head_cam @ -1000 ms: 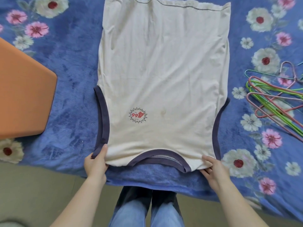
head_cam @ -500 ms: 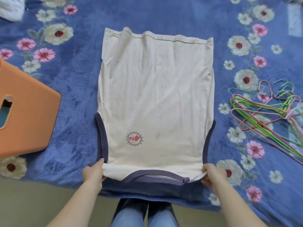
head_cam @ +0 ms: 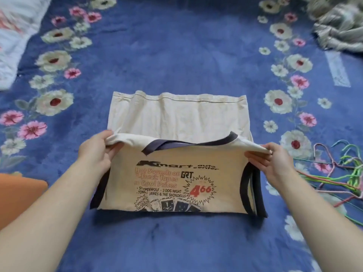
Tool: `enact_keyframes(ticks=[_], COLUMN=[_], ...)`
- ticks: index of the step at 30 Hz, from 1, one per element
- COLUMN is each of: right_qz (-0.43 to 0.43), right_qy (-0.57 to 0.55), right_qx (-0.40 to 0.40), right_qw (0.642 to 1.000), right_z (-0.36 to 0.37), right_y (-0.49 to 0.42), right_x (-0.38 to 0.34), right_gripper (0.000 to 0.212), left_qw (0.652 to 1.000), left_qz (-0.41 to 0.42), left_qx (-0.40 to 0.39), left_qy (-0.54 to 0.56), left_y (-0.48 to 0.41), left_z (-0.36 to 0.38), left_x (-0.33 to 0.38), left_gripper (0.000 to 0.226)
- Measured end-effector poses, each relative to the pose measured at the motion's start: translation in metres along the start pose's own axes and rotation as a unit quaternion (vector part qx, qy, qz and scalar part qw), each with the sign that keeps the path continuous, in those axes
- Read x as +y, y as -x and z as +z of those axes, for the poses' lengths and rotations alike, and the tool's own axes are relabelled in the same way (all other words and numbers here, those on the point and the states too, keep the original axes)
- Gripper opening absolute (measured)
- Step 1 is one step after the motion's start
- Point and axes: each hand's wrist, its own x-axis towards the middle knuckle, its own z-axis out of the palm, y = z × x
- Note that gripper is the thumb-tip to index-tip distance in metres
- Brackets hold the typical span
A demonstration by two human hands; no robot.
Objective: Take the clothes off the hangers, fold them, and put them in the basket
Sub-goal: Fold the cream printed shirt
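The cream cotton T-shirt with navy trim (head_cam: 176, 118) lies half folded on the blue floral fleece blanket (head_cam: 176, 55). The left hand (head_cam: 96, 152) and the right hand (head_cam: 275, 161) each pinch one T-shirt shoulder in a tight grip. Coloured wire hangers (head_cam: 343, 173) lie right of the T-shirt.

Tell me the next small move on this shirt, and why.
Probably carry the shoulder edge forward and lay it on the hem. The left hand and right hand pinch the shoulders of the cream tank top, lifted and turned print-up over its lower half, which lies flat on the blanket; the fold is only half closed.
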Motion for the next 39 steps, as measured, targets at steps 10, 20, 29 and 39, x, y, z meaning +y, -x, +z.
enact_keyframes(ticks=[10,20,29,39], right_qz=[-0.092,-0.4,-0.36,-0.094], right_qy=[0.03,0.667,0.762,0.358], right_qx=[-0.06,-0.187,-0.004,0.095], right_qw=[0.993,0.6,0.539,0.924], right_z=[0.083,0.088,0.003,-0.054], right_y=[-0.102,-0.104,-0.136,-0.069], right_x=[-0.043,0.064,0.069,0.085], right_gripper=[0.02,0.064,0.071,0.067], left_qw=[0.994,0.56,0.584,0.908], left_qz=[0.038,0.424,0.323,0.191], left_qx=[-0.099,-0.229,0.02,0.119], left_qy=[0.018,-0.674,-0.745,-0.352], left_y=[-0.092,-0.1,-0.119,-0.045], left_z=[0.094,0.057,-0.029,-0.074], left_x=[0.031,-0.084,-0.071,-0.107], left_gripper=[0.003,0.063,0.059,0.04])
